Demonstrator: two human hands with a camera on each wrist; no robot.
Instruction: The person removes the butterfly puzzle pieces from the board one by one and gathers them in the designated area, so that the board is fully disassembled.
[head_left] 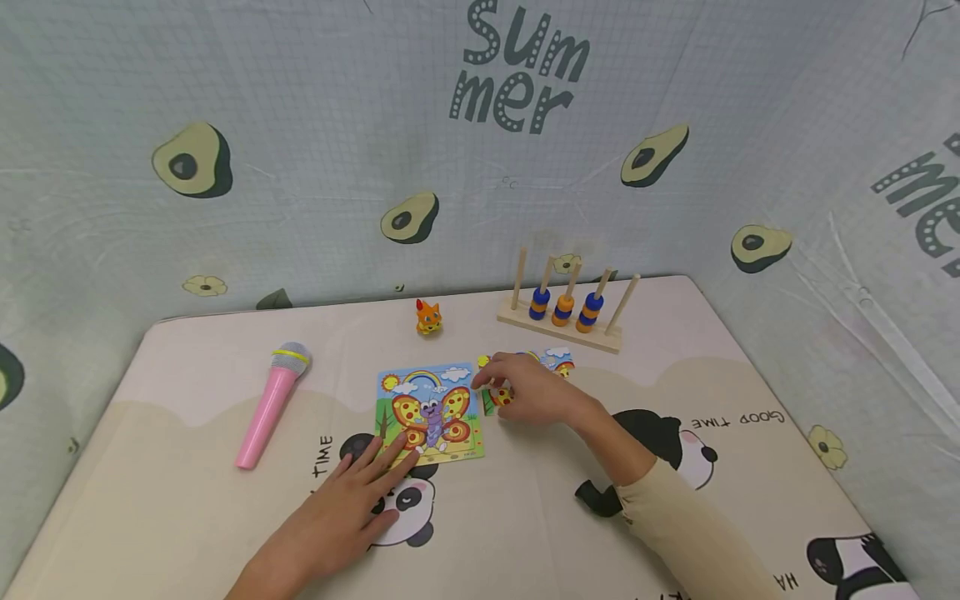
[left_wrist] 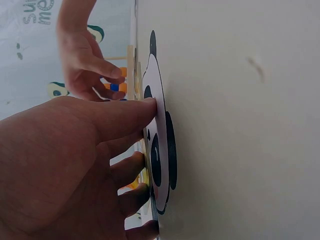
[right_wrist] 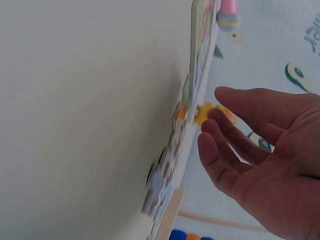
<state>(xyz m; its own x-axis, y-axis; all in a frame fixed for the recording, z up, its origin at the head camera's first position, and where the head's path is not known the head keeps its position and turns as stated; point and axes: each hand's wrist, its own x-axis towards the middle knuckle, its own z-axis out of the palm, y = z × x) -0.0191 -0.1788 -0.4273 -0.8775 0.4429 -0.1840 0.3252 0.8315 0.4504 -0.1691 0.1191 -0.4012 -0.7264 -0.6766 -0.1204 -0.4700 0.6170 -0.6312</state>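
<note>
A square butterfly jigsaw puzzle lies on the table in front of me. My left hand rests palm down, its spread fingertips touching the puzzle's lower left edge; the left wrist view shows the same hand with its thumb on the tablecloth. Just right of the puzzle are several loose puzzle pieces, partly hidden under my right hand. In the right wrist view that hand hovers above the pieces, fingers loosely bent and nothing between them.
A pink toy microphone lies to the left. Behind the puzzle stands a small orange toy figure. A wooden peg stand with blue and orange rings is at the back right. The table meets a cloth-covered wall behind.
</note>
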